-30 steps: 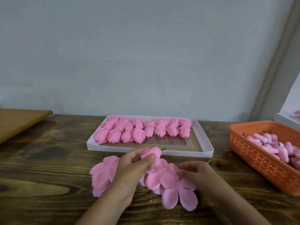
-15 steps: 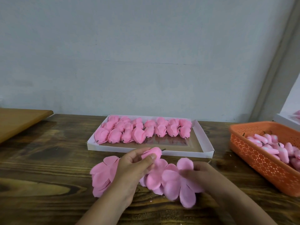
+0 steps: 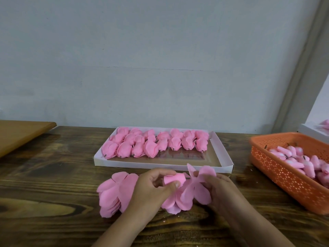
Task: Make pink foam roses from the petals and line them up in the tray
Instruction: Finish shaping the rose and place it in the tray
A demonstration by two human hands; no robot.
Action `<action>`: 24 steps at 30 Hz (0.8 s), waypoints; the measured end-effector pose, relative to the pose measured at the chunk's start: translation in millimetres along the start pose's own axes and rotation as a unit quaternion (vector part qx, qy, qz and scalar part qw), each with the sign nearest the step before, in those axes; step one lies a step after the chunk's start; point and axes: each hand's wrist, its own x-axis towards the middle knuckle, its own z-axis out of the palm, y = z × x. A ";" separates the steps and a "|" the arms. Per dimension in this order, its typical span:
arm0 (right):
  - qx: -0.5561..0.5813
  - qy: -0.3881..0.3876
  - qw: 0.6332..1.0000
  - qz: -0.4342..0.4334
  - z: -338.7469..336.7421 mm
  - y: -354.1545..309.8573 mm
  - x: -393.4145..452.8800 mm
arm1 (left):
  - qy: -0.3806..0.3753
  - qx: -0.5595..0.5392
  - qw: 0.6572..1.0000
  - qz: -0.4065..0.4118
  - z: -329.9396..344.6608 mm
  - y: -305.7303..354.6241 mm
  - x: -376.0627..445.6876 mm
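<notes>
My left hand (image 3: 151, 188) pinches a pink foam bud (image 3: 173, 178) on a thin dark stem that points right. My right hand (image 3: 217, 186) holds a flat pink petal piece (image 3: 200, 186) upright at the stem's tip. Stacks of loose pink petals (image 3: 114, 191) lie on the wooden table under and to the left of my hands. Behind them sits a white tray (image 3: 160, 164) with several finished pink roses (image 3: 153, 142) in rows along its far side.
An orange plastic basket (image 3: 284, 177) with several pink buds on stems stands at the right. A white box (image 3: 311, 131) shows behind it. A light wooden board (image 3: 19, 134) lies at the far left. A grey wall backs the table.
My right hand lifted a petal piece off the table pile and turned it upright against the stem of the bud. My left hand tilted the bud so its stem points right.
</notes>
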 end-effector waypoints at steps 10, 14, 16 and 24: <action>0.052 -0.077 0.995 -0.047 12.9 -17.5 -18.2 | 0.004 0.052 0.998 0.031 2.5 -8.8 2.0; 0.047 -0.085 0.993 -0.062 14.0 -16.8 -18.4 | 0.015 0.051 0.998 0.027 1.9 -10.1 2.1; 0.042 -0.092 0.993 -0.069 14.3 -16.6 -18.1 | 0.019 0.049 0.998 0.024 1.9 -9.6 1.4; 0.029 -0.097 0.992 -0.071 23.9 -13.5 -19.8 | 0.024 0.054 0.998 0.029 2.1 -8.1 0.5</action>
